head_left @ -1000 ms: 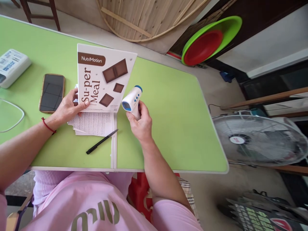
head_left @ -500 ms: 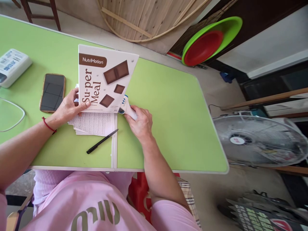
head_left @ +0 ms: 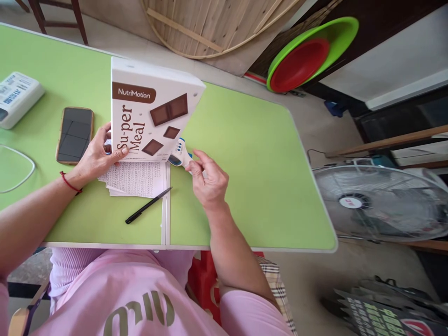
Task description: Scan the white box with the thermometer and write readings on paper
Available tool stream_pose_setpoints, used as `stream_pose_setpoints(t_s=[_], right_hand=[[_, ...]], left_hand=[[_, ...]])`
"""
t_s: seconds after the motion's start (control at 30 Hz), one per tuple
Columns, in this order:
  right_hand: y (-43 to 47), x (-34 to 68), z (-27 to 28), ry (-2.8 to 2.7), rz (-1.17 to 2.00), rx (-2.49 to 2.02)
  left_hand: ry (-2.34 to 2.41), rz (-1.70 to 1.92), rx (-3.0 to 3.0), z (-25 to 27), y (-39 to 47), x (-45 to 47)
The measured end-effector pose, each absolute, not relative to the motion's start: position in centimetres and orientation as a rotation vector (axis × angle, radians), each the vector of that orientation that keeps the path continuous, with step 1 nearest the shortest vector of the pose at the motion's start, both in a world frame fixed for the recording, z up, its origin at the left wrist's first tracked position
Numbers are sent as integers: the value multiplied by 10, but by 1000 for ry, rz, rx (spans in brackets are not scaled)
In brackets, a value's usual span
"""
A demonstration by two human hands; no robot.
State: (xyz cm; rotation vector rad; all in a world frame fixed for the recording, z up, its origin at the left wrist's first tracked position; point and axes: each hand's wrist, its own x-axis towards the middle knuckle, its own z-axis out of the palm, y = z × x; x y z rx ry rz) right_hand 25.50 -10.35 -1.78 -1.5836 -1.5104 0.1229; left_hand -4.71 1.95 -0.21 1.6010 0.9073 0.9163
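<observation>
My left hand (head_left: 100, 151) is closed on the lower left corner of a white box (head_left: 164, 84) printed "NutriMotion Su-per Meal", its thumb across the front. The box stands tilted over sheets of handwritten paper (head_left: 136, 179). By the box's lower right corner is a white and blue handheld infrared thermometer (head_left: 179, 149) with blue buttons and a dark screen. The fingers of my right hand (head_left: 211, 179) pinch its handle, which they partly hide. A black pen (head_left: 149, 205) lies across the papers' lower right edge.
On the green table (head_left: 252, 186), a phone (head_left: 74, 135) lies left of the box. Farther left are a white device (head_left: 19, 98) and a white cable (head_left: 30, 175). A fan (head_left: 353, 202) stands beyond the table's right edge; green and red basins (head_left: 301, 65) lean behind it.
The box has tipped so that its top side shows more. My right hand has shifted slightly right and its grip on the thermometer's handle has loosened to the fingertips.
</observation>
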Motion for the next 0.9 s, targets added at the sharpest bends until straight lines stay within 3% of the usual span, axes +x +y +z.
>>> stream_pose_setpoints(t_s=[0.23,0.67,0.77,0.9], right_hand=[[-119,243,-1,-1380,198,-1490],[-117,232,-1,-2425,537,-1177],[-118,233,-3,-2275,627,-1155],[-121,230,-6,-1677,652,-1130]], left_hand=[[913,919,1630,-6,21,-47],[925,916,1636,-3,19,-44],[914,915,1636,-4,19,-45],[917,911,1645,-6,20,-46]])
